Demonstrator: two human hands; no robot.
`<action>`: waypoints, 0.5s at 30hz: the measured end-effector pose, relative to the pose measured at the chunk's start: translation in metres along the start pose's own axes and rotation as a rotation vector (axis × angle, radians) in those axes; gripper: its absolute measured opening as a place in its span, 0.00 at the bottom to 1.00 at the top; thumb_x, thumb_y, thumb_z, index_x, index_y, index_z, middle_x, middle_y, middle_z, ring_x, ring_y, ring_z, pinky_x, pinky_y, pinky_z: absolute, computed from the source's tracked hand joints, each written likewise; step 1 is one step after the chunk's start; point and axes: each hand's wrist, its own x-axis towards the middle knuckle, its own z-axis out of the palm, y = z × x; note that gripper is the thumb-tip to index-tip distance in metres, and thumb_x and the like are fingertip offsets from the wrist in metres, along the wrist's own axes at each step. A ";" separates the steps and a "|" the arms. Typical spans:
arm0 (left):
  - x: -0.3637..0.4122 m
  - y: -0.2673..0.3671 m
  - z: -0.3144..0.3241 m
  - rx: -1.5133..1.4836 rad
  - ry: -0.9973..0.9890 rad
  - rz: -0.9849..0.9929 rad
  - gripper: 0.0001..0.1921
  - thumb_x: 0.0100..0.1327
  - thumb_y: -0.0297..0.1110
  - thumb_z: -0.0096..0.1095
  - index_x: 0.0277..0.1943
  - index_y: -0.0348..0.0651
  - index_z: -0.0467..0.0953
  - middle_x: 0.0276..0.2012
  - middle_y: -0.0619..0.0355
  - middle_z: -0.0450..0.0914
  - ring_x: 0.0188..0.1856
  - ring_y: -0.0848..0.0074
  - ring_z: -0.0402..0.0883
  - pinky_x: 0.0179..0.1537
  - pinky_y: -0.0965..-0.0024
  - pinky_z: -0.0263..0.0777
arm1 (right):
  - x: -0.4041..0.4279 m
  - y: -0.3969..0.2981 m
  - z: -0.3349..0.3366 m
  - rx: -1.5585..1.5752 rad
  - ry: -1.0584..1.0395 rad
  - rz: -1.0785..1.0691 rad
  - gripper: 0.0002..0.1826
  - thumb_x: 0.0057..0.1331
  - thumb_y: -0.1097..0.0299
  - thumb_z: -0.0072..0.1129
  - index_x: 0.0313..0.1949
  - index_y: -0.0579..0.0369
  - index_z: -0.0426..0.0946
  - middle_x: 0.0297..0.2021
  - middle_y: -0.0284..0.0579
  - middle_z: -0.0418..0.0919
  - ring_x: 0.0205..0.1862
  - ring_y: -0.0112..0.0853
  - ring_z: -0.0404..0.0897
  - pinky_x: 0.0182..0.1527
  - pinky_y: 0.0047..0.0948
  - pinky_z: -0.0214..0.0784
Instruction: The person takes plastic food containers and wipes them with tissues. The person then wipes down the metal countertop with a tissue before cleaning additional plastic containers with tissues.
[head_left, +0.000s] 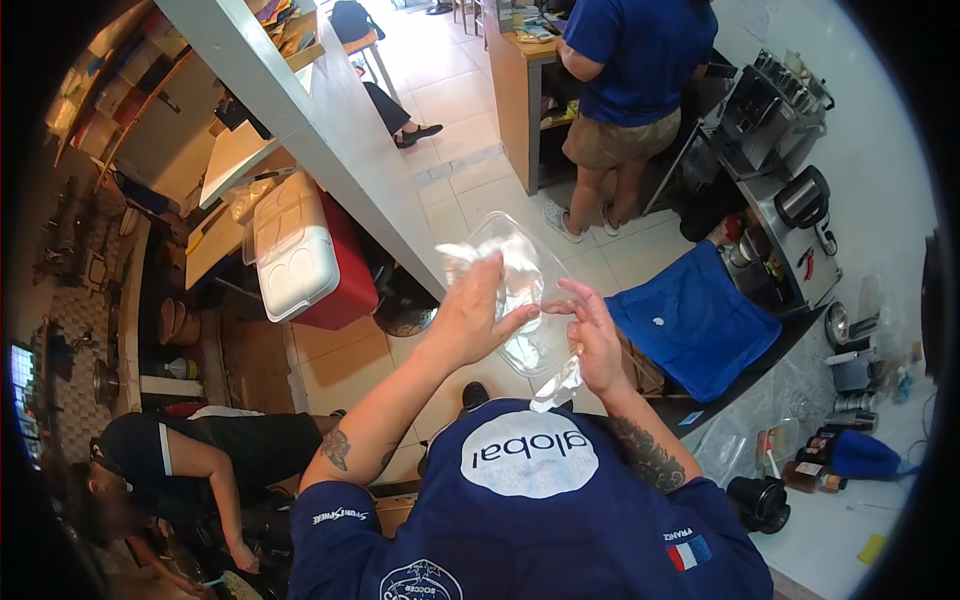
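Note:
Before my chest is a clear plastic container (559, 264), tilted, with crumpled aluminium foil (517, 259) in or on it. My left hand (476, 311) lies over the foil and the container's left side, its fingers stretched away from me and the thumb pointing right. At the container's right edge is my right hand (592, 330), with its fingers bent. A strip of foil (557, 388) hangs from below the right palm towards my shirt. The fingers hide part of the container, and its underside cannot be seen.
Left stands a red cooler (349, 262) with a white lid, beside a white post (300, 127). A blue cloth (686, 322) covers something at right. The right counter (840, 525) holds bottles and a black jar. One person (637, 67) stands ahead; another (202, 465) bends at lower left.

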 end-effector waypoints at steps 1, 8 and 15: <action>-0.003 -0.004 0.007 -0.176 -0.078 -0.073 0.32 0.64 0.49 0.69 0.57 0.28 0.68 0.44 0.39 0.76 0.49 0.49 0.79 0.50 0.54 0.72 | -0.001 0.005 -0.004 -0.002 0.000 0.005 0.34 0.58 0.75 0.40 0.67 0.61 0.63 0.50 0.51 0.79 0.47 0.23 0.76 0.35 0.12 0.59; -0.021 -0.014 0.010 -0.354 0.060 -0.154 0.12 0.56 0.27 0.68 0.44 0.43 0.84 0.47 0.48 0.78 0.45 0.55 0.77 0.45 0.60 0.73 | -0.012 0.014 -0.020 0.035 -0.032 0.143 0.34 0.58 0.76 0.39 0.67 0.61 0.63 0.51 0.53 0.78 0.47 0.23 0.75 0.38 0.14 0.62; -0.034 -0.018 0.023 -0.029 0.184 -0.003 0.20 0.49 0.24 0.67 0.49 0.41 0.83 0.54 0.43 0.77 0.55 0.50 0.77 0.52 0.57 0.73 | -0.019 0.020 -0.020 -0.014 -0.061 0.117 0.34 0.58 0.75 0.40 0.68 0.62 0.64 0.51 0.53 0.79 0.39 0.17 0.72 0.36 0.13 0.58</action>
